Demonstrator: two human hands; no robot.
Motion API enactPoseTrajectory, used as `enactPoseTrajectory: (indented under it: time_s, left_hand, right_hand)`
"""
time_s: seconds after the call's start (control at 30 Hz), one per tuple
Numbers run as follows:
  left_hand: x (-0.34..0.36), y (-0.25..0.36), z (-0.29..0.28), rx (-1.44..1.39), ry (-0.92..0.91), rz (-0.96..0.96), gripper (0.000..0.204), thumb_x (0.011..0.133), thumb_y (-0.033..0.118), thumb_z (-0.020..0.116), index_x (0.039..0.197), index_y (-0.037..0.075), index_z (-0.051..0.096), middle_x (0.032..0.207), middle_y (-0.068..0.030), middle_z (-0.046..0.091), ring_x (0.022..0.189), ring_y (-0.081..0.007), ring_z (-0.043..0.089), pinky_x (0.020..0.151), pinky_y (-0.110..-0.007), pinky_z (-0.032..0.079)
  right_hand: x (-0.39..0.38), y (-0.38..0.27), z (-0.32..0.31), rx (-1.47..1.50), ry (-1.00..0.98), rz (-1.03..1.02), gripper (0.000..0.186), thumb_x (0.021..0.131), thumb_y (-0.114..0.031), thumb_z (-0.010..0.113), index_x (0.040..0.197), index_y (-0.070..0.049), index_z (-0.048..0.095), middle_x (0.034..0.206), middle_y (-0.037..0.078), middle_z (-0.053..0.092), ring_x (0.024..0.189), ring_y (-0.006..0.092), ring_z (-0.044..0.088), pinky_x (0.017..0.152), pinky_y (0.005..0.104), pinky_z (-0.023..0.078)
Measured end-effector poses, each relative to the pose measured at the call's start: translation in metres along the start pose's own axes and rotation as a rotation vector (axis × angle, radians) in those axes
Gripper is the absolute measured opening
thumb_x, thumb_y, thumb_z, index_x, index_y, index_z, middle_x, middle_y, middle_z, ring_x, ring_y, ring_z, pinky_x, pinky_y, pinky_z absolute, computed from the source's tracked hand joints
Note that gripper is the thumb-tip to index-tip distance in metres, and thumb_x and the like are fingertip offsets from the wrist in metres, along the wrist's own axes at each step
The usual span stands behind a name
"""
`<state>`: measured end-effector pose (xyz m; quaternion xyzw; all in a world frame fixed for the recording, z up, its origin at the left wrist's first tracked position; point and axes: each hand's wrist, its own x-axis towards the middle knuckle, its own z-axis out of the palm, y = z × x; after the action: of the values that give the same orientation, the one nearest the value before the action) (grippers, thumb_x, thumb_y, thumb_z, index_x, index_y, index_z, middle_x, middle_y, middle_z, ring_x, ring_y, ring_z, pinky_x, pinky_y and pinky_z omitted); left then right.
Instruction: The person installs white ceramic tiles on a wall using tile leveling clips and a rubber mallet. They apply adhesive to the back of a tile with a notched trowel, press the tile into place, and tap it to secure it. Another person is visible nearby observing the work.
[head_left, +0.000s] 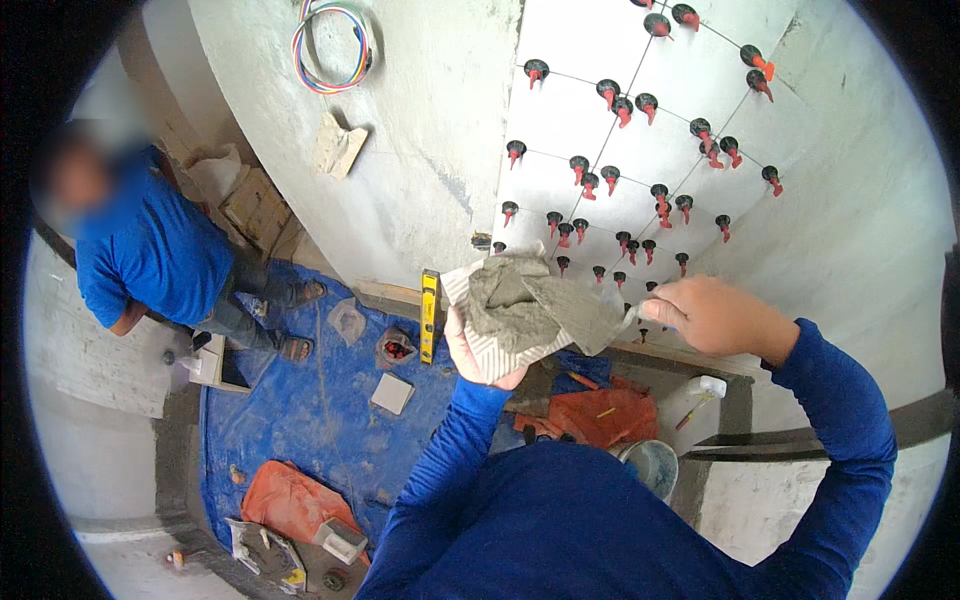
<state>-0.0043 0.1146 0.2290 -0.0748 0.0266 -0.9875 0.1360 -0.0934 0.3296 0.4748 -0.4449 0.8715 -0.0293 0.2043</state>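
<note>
My left hand (462,345) holds a tile (492,362) from beneath, its pale ribbed face turned up. A thick mound of wet grey mortar (503,290) covers much of that face. My right hand (705,315) is closed around the handle of a trowel (583,312). Grey mortar coats the trowel's blade, which lies against the right side of the mound. Just beyond my hands, white tiles (565,40) cover part of the wall, with several black-and-red tile levelling clips (607,92) along their joints.
A yellow spirit level (429,318) stands left of my left hand. Blue sheeting (325,420) covers the floor, with a loose tile (392,394) and a bag of red pieces (396,348). A bucket (652,468) is near my body. Another person (165,245) stands at the left.
</note>
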Motion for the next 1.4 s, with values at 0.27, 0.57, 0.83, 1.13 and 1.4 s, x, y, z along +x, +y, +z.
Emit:
enactPoseTrajectory:
  time_s: [0.27, 0.57, 0.83, 1.13, 1.4]
  left_hand:
    - [0.009, -0.017, -0.002, 0.027, 0.041, -0.049, 0.078, 0.101, 0.067, 0.048, 0.153, 0.010, 0.051, 0.154, -0.0161, 0.055, 0.141, -0.0373, 0.052, 0.120, -0.057, 0.038]
    - [0.008, -0.022, 0.000, 0.021, 0.028, -0.075, 0.072, 0.104, 0.059, 0.043, 0.154, 0.008, 0.049, 0.155, -0.0181, 0.052, 0.142, -0.0409, 0.050, 0.118, -0.062, 0.038]
    - [0.009, -0.015, 0.008, -0.059, -0.026, -0.097, 0.073, 0.103, 0.060, 0.043, 0.153, 0.007, 0.050, 0.156, -0.0187, 0.052, 0.143, -0.0408, 0.049, 0.119, -0.061, 0.038]
    - [0.012, -0.016, 0.016, 0.029, 0.057, -0.041, 0.070, 0.102, 0.057, 0.049, 0.151, 0.007, 0.053, 0.154, -0.0168, 0.055, 0.141, -0.0377, 0.052, 0.119, -0.057, 0.039]
    - [0.026, -0.015, 0.030, 0.020, 0.005, 0.088, 0.064, 0.102, 0.050, 0.053, 0.149, 0.005, 0.055, 0.155, -0.0186, 0.053, 0.142, -0.0386, 0.051, 0.121, -0.057, 0.037]
  right_hand:
    - [0.001, -0.010, 0.022, 0.607, -0.311, 0.264, 0.054, 0.112, -0.042, 0.042, 0.087, 0.003, 0.061, 0.062, 0.012, 0.059, 0.048, 0.0180, 0.061, 0.047, 0.0360, 0.050]
    - [-0.023, -0.008, 0.008, -0.236, 0.043, -0.082, 0.042, 0.107, -0.036, 0.052, 0.099, 0.001, 0.071, 0.086, 0.028, 0.070, 0.077, 0.0458, 0.069, 0.069, 0.0544, 0.054]
    - [-0.027, 0.017, 0.018, -0.032, 0.048, -0.139, 0.039, 0.107, -0.034, 0.051, 0.098, -0.001, 0.069, 0.087, 0.027, 0.069, 0.085, 0.0458, 0.069, 0.074, 0.0526, 0.054]
    - [-0.056, 0.021, 0.042, -0.109, 0.254, 0.045, 0.039, 0.108, -0.035, 0.051, 0.109, -0.001, 0.071, 0.095, 0.026, 0.072, 0.089, 0.0437, 0.070, 0.076, 0.0504, 0.055]
    - [-0.022, -0.005, 0.178, 0.440, 0.780, 0.076, 0.037, 0.107, -0.028, 0.055, 0.125, 0.003, 0.066, 0.108, 0.027, 0.072, 0.094, 0.0437, 0.070, 0.080, 0.0478, 0.057]
